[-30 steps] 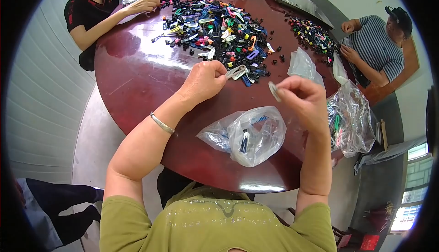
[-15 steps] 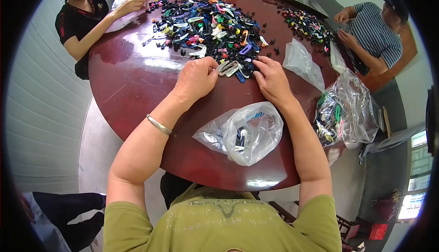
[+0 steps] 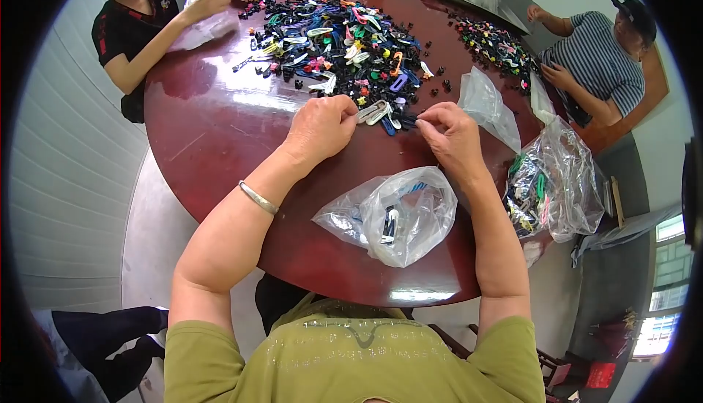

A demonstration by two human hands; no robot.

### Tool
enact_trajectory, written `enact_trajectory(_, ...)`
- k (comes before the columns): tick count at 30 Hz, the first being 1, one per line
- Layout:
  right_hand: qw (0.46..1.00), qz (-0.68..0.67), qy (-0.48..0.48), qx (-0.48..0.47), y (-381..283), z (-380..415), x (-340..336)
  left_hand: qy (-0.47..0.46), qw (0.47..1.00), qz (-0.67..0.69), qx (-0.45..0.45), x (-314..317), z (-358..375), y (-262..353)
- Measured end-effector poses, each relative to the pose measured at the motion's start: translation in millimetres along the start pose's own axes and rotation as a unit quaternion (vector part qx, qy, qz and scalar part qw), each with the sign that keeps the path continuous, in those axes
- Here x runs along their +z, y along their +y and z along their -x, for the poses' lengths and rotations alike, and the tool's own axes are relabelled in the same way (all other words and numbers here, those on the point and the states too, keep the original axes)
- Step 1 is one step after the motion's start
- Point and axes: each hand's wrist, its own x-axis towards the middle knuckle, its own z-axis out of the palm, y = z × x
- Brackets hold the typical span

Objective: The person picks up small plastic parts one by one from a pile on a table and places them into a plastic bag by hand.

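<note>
Picking clips off the near edge of the hair-clip pile (image 3: pixel 344 44), your left hand (image 3: pixel 318 126) pinches pale clips (image 3: pixel 373 112) while your right hand (image 3: pixel 450 133) nips a dark clip (image 3: pixel 407 120) at its ten o'clock. Next, likely, comes a drop into the open plastic bag (image 3: pixel 399 216) at six o'clock, mouth facing you.

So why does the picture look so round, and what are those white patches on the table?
Head view: a fisheye lens bends the edges and leaves black corners. The white patches are glare on the glossy red table, strongest near the left hand; the plastic bag by the right hand shines too.
</note>
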Motion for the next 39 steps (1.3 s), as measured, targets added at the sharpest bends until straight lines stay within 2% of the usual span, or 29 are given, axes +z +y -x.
enact_trajectory(6,0.983,-0.173,-0.019,0.053,-37.1,5.4,-39.5,-0.006,0.999,0.031,-0.011,-2.3,2.4,0.8)
enact_trajectory(10,0.968,-0.229,-0.106,-0.008,-64.0,12.8,-70.9,-0.004,0.999,0.048,-0.021,-4.2,2.4,2.6)
enact_trajectory(11,0.966,-0.216,-0.138,-0.030,-72.1,13.8,-74.9,-0.001,0.998,0.052,-0.023,-4.1,2.2,2.0)
enact_trajectory(14,0.969,-0.218,-0.118,0.022,-69.4,10.8,-61.2,0.012,0.998,0.053,-0.019,-2.6,-0.1,-1.5)
enact_trajectory(15,0.973,-0.212,-0.083,0.033,-55.1,7.0,-47.7,0.009,0.998,0.058,-0.024,-3.4,0.0,-0.9)
enact_trajectory(18,0.980,-0.164,-0.091,0.059,-16.9,3.3,-12.5,0.007,0.997,0.068,-0.034,-6.3,-1.6,1.9)
enact_trajectory(21,0.992,-0.066,-0.045,-0.098,0.7,-2.6,21.5,0.014,0.996,0.072,-0.041,-6.8,-1.0,3.0)
enact_trajectory(24,0.971,0.019,-0.048,-0.233,1.1,-8.6,38.5,0.024,0.997,0.071,-0.036,-7.9,-0.6,4.3)
enact_trajectory(25,0.967,0.045,-0.069,-0.242,3.3,-7.4,43.0,0.027,0.997,0.068,-0.033,-7.0,-0.2,4.3)
enact_trajectory(29,0.952,0.098,-0.022,-0.291,-3.3,-8.2,38.0,0.035,0.997,0.063,-0.006,-1.8,-0.9,-2.0)
enact_trajectory(39,0.980,-0.010,-0.029,-0.199,-1.0,-3.4,34.0,0.015,0.995,0.090,-0.032,-3.3,-0.4,-0.1)
